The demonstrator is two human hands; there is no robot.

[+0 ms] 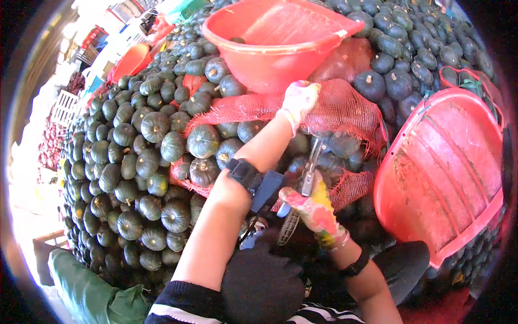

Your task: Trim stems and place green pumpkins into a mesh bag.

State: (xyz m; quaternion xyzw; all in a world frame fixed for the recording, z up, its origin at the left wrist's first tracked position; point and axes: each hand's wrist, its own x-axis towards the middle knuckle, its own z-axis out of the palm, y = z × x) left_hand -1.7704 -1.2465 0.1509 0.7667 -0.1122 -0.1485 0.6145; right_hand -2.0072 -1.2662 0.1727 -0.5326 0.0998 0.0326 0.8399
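My left hand [300,101], in a patterned glove, is closed on the red mesh bag [340,105], which lies over dark green squashes [203,141] in front of me. Lower down, my right hand [313,206], gloved too, holds a metal hand tool [309,178], perhaps a cutter or plier-type tool, whose long jaws point away from me. A textured handle of the tool shows below the palm. The bag's lower part spreads to the right of the tool, with squashes visible between its folds. Glove and mesh partly hide the fingers of both hands.
A large red plastic scoop-shaped basin [275,52] stands on the squashes beyond my left hand. Another red basin [441,174] leans at the right. Heaped squashes surround me. An orange basin [131,60] and a white crate [66,106] are at the upper left; green cloth [87,287] lies lower left.
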